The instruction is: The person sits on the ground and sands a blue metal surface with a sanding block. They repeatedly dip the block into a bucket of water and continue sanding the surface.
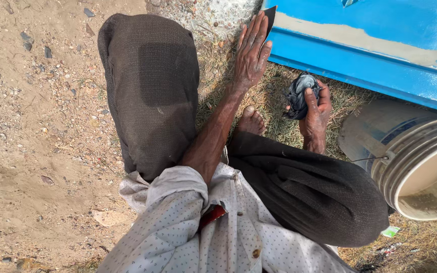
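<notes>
Sandy ground, dry grass [279, 101] below blue metal panel [380, 30]. Left hand [251, 50] flat, fingers extended, pressing dark sanding sheet [270, 15] against panel edge. Right hand [315, 114] closed around crumpled dark cloth [299, 93]. White bucket [421, 162] near right.

left hand [251, 53] flat, fingers extended | right hand [315, 114] fisted, gripping

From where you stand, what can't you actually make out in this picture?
- Dark sheet under the left hand: the head view shows only a corner; the palm covers the rest.
- Dark cloth: bunched in the right hand, so its shape is hidden.
- Blue panel: cut off by the top and right edges.
- White bucket: the right edge crops it, leaving its contents unclear.
- Bare foot: mostly hidden by the trouser leg.
</notes>
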